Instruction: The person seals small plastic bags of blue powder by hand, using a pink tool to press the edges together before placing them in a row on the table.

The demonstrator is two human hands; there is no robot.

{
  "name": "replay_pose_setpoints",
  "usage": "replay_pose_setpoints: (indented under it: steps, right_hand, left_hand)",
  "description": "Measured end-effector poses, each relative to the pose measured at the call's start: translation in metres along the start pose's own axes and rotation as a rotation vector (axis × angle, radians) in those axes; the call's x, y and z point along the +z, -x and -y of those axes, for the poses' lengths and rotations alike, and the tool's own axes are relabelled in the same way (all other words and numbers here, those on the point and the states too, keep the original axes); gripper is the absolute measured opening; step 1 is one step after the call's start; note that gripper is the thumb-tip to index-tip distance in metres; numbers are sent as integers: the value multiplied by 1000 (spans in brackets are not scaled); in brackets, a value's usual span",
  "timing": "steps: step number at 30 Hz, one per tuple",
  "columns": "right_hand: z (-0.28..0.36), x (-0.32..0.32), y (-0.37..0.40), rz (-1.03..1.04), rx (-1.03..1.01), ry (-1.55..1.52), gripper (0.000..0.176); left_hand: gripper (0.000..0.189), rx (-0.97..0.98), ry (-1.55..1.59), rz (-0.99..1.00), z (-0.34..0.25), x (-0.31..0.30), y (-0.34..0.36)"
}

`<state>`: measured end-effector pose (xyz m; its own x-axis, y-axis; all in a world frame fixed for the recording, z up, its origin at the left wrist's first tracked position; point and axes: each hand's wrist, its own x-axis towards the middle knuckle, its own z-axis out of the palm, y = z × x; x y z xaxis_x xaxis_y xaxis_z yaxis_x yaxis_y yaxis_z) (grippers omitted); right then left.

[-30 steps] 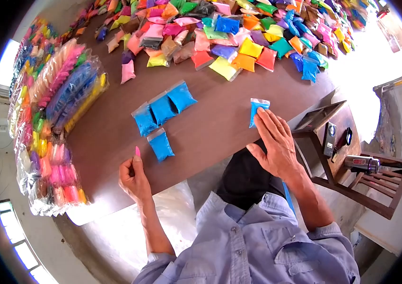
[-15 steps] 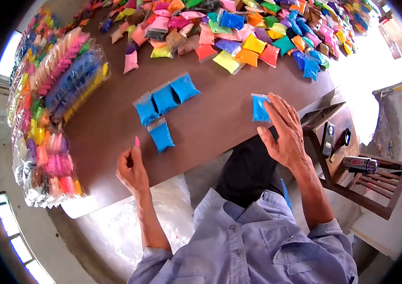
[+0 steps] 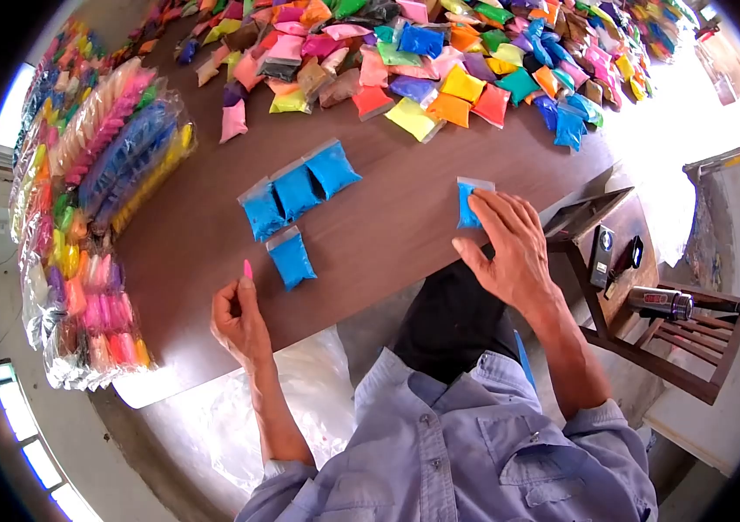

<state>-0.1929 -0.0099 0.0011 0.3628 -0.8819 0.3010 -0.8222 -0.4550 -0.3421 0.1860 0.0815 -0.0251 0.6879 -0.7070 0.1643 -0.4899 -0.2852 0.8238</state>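
Toward the right of the table (image 3: 379, 248), a lone blue packet (image 3: 467, 211) is lying flat by the near edge, partly hidden under your right hand (image 3: 511, 248). You appear to be placing or patting it; which of these, the view is not settling. Lifting it would be calling for your right thumb and fingers closing on its sides. Your right palm is facing down, the fingers reaching far and left, almost together, the thumb standing wide of them and gripping nothing; how firmly the fingertips are pressing, you cannot tell from this view. Your left hand (image 3: 242, 326) is hovering at the near edge, fingers curling, thumb narrow against them, seemingly pinching a pink piece (image 3: 248, 269). Between your hands, a nearer packet (image 3: 291, 259) is lying just beside a row of three blue packets (image 3: 296, 191).
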Motion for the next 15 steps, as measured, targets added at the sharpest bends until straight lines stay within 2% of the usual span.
replay_pose_setpoints:
  steps: [9,15]
  right_hand:
    - [5,0,9,-21,-29,-2,60]
    - [11,0,9,-35,-1,24,67]
  left_hand:
    - [21,66,10,-45,6,3,-1]
    - [22,58,19,-38,4,3,0]
